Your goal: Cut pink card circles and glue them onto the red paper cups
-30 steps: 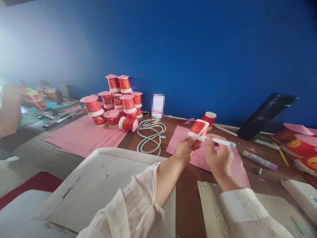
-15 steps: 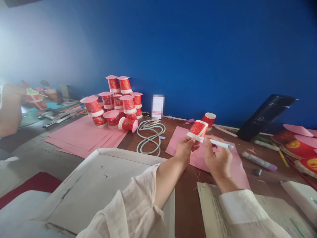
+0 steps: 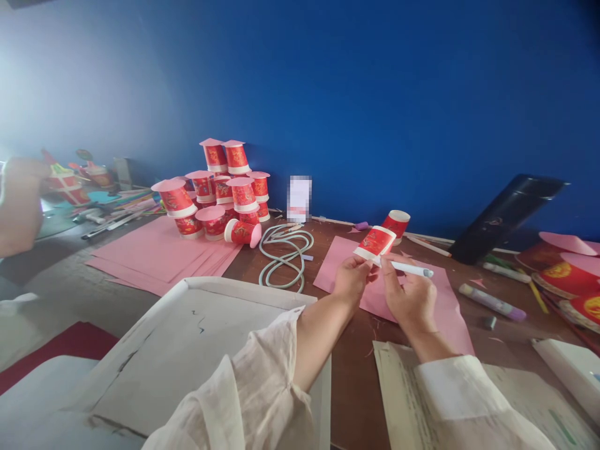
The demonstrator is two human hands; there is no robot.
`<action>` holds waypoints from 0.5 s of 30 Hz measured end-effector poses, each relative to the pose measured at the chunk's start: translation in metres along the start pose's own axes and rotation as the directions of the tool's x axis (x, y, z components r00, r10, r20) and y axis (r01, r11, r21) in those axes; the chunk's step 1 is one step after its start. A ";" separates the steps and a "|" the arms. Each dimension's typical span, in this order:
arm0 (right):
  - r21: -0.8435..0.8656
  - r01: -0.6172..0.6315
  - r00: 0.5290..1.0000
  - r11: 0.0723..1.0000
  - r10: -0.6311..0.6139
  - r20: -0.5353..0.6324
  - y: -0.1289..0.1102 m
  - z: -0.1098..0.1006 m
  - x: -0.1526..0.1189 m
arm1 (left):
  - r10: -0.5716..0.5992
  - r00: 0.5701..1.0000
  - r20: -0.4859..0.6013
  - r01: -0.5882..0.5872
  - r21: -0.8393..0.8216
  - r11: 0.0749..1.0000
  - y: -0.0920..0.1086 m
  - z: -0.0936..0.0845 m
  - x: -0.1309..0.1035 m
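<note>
My left hand (image 3: 352, 278) is closed on the lower end of a red paper cup (image 3: 375, 240) with gold print, which tilts to the right. A white pen (image 3: 409, 269) is pinched in my right hand (image 3: 412, 300). Its tip end reaches the cup's white base band near my left fingertips; whether it touches is too small to tell. Right behind stands a second red paper cup (image 3: 398, 224). Beneath both hands lies a pink paper sheet (image 3: 447, 322).
Stacked red cups with pink paper tops (image 3: 213, 219) stand left on pink sheets (image 3: 135, 253). A coiled cable (image 3: 281, 256), white box lid (image 3: 187, 350), black bottle (image 3: 506, 219) and glue stick (image 3: 492, 302) lie around. Another person's arm (image 3: 21, 206) is at far left.
The pen in my right hand has shifted slightly left along the cup's base. My left hand still grips the cup in nearly the same place.
</note>
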State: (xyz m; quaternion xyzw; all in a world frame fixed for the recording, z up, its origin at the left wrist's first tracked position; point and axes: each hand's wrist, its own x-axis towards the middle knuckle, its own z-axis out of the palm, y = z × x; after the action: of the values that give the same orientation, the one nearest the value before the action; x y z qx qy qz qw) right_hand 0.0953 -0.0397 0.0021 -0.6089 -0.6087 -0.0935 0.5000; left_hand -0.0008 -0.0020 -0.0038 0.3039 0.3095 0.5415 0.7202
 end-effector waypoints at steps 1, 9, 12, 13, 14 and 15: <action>-0.006 -0.003 1.000 1.000 0.003 -0.002 0.000 0.000 0.000 | 0.000 1.000 -0.006 0.000 0.015 1.000 0.000 0.000 0.000; 0.019 -0.008 0.999 1.000 0.008 -0.031 -0.001 0.000 -0.001 | -0.045 0.999 0.010 0.046 -0.079 0.996 -0.003 -0.002 0.002; 0.095 -0.065 0.990 0.993 0.076 -0.121 -0.003 -0.002 -0.001 | -0.094 0.996 0.006 0.092 -0.258 0.962 -0.002 -0.005 0.006; 0.132 -0.091 0.983 0.987 0.110 -0.147 -0.003 -0.002 -0.001 | -0.107 0.994 0.002 0.102 -0.301 0.948 -0.001 -0.005 0.007; 0.163 -0.118 0.976 0.980 0.145 -0.165 -0.002 -0.002 -0.001 | -0.117 0.993 -0.002 0.110 -0.335 0.936 0.001 -0.005 0.007; 0.181 -0.149 0.968 0.972 0.181 -0.173 -0.001 -0.001 -0.001 | -0.131 0.991 -0.005 0.120 -0.361 0.925 0.003 -0.005 0.008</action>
State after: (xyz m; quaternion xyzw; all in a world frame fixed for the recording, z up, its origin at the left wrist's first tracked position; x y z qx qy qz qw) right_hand 0.0952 -0.0412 0.0024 -0.6022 -0.5114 -0.0575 0.6103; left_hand -0.0049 0.0066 -0.0057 0.1386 0.2342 0.5463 0.7922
